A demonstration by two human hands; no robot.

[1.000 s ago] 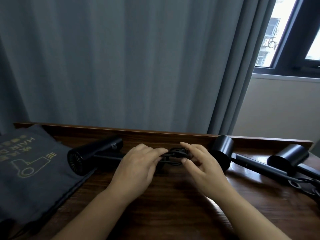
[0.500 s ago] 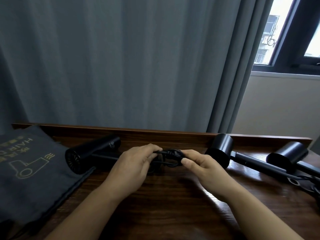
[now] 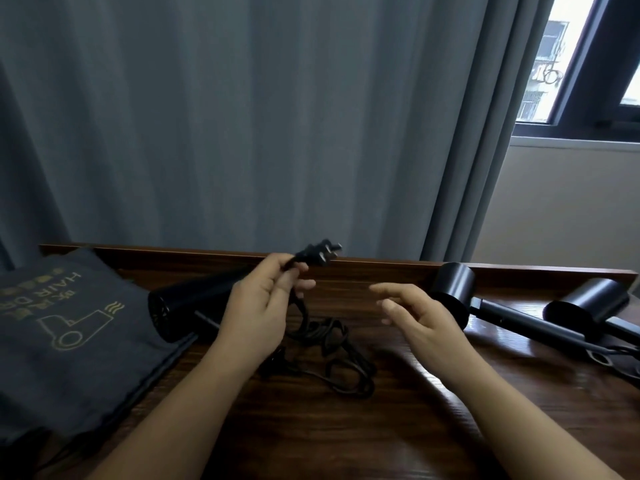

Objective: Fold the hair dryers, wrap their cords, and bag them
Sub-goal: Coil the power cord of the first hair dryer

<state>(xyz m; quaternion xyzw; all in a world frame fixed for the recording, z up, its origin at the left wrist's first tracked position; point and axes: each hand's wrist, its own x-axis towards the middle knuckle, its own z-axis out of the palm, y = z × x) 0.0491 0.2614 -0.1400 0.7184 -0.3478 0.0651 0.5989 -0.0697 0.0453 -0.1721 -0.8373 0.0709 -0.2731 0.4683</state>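
Left hand (image 3: 258,306): raised above the worktop (image 3: 398,427), grip closed on the cord just behind the plug (image 3: 317,255); the plug's prongs point up and to the right, level with the worktop's back rail.

Right hand (image 3: 417,315): hovering apart from the left, grip wide, fingers loosely spread toward the plug, holding nothing.

Cord (image 3: 334,351): black, hanging down from the left hand and lying in slack, unwrapped loops on the wood between the two forearms.

Dryer (image 3: 188,304): black, lying on its side at the left, its grilled end facing the near left and resting against the bag's edge; partly hidden behind the left hand.

Bag (image 3: 69,341): dark cloth, flat at the far left of the worktop, printed in gold with a dryer outline and lettering.

Second dryer (image 3: 453,289): black, at the right, just behind the right hand, handle stretched out to the right, unfolded.

Third dryer (image 3: 588,308): black, further right near the edge of view, beside the second.

Curtain (image 3: 242,126): grey, hanging behind the worktop.

Window (image 3: 595,64): upper right, daylight outside.
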